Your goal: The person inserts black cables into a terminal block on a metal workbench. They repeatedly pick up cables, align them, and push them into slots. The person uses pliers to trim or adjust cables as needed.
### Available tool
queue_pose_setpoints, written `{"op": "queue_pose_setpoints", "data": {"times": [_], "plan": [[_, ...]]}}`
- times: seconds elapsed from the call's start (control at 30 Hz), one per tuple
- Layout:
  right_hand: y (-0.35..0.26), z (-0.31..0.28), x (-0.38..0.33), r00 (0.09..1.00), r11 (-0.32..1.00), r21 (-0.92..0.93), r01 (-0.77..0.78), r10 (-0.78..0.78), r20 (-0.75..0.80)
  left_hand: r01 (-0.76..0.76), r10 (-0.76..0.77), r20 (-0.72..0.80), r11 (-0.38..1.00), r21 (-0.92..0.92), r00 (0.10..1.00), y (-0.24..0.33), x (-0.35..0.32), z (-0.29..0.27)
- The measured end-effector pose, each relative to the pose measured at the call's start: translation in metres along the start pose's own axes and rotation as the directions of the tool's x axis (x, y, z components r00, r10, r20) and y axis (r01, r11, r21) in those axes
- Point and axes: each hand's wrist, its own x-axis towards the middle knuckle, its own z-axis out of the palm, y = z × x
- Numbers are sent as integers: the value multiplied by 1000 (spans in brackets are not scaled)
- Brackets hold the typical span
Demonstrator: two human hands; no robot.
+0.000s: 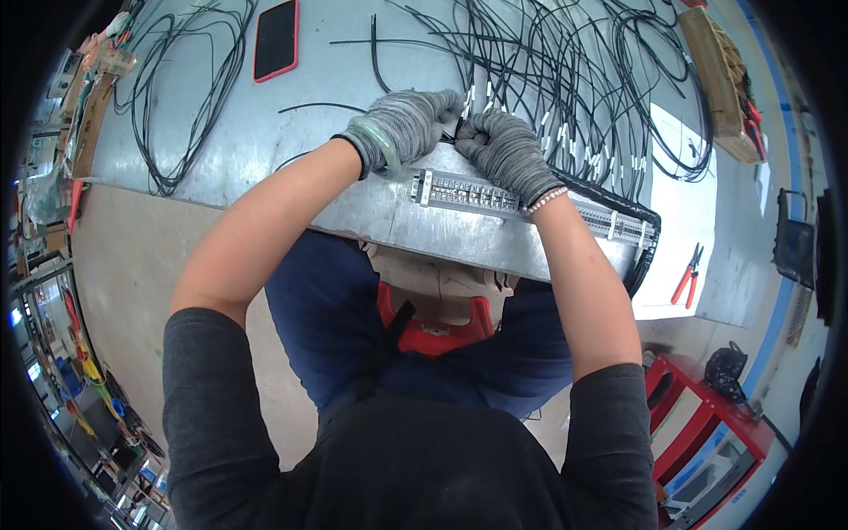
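My left hand (402,128), in a grey knit glove, is closed in a pinch at the near edge of a bundle of thin black wires (583,97). Close beside it, my right hand (508,155) in a matching glove has its fingers curled round a short stretch of black wire (453,132). The fingertips almost meet, and they hide what lies between them. Below the hands lies a long terminal block strip (468,192) with rows of metal screws; my right wrist passes over it. White sleeves (565,137) mark many of the wire ends.
On the metal table (344,208) lie a red-edged phone (276,41), a coil of black cable (190,97) and red-handled pliers (686,276) on white paper (667,234). A cardboard box (720,84) stands at far right. A red cart (707,433) is at lower right.
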Motion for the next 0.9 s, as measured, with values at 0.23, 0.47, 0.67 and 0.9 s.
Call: {"op": "queue_pose_setpoints", "data": {"times": [0.23, 0.47, 0.67, 0.9], "plan": [[4, 1, 4, 998, 999, -12, -35, 35, 48, -91, 18, 159, 880, 466, 987, 13, 9, -8], [8, 4, 3, 999, 998, -62, -28, 29, 21, -35, -20, 229, 971, 235, 973, 15, 10, -14], [9, 6, 3, 1000, 999, -35, -1, 2, 31, 22, -56, 184, 983, 184, 981, 5, 1, -7], [6, 3, 3, 998, 999, -40, -14, 16, 53, -5, -52, 230, 971, 239, 972, -1, 13, -10]]}}
